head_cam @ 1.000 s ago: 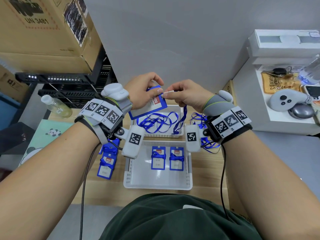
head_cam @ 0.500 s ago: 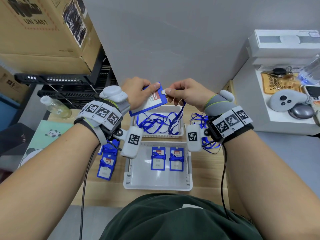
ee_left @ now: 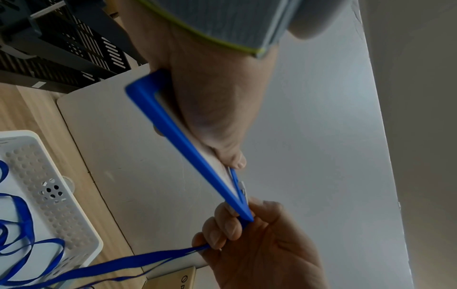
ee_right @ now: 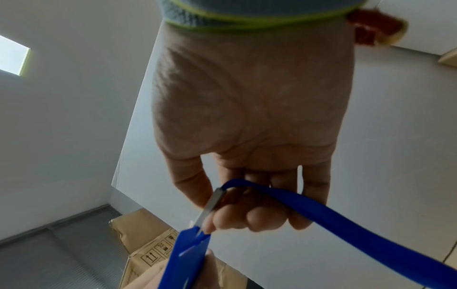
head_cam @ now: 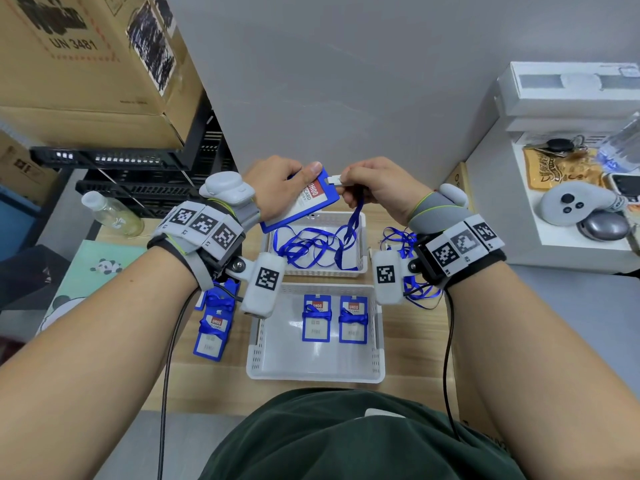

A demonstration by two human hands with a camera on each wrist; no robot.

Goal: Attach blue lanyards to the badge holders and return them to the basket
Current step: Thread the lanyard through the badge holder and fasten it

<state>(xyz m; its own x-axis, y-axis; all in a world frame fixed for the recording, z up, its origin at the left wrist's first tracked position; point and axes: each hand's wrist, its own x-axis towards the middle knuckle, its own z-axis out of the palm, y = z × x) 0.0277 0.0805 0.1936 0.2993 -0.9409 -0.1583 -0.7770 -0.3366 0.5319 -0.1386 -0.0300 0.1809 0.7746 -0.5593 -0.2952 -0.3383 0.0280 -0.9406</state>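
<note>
Near basket (head_cam: 317, 370) on desk (head_cam: 221, 386) – two finished badges (head_cam: 334, 318) lie inside, lanyards wrapped round them. Left of basket, more wrapped badges (head_cam: 212, 332) on desk, not in basket. Behind it, smaller tray (head_cam: 360, 268) with loose lanyards (head_cam: 308, 245). Above tray – left hand (head_cam: 277, 188) grips badge holder (head_cam: 304, 206), thumb on top edge. Right hand (head_cam: 375, 187) pinches metal clip (head_cam: 334, 180) at holder's slot, strap (ee_right: 346, 213) trailing down to tray. Clip seemingly not fastened yet; wrapping and return to basket remain.
</note>
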